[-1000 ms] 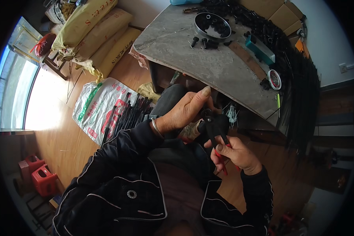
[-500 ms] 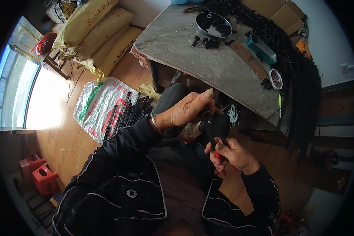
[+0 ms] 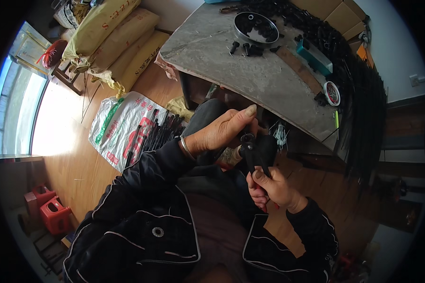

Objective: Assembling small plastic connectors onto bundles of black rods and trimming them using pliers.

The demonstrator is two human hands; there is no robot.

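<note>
Right hand wrapped round red-handled pliers, head up, just in front of the desk's near edge; full-fist grip probably for squeeze force. Left hand curled right by the jaws, likely to steady there; can't tell if it holds anything. Round bowl set back from that edge, presumably for elbow room.

Far left: yellow printed sacks, piled; I count at least three. Just left of the pile, a red rounded object with loose strands; kind unclear to me. Window along the left, glare over the wood-patterned floor. Near left: two red stools, side by side. Far right: brown cardboard, creased. White socket on the right-hand wall.
</note>
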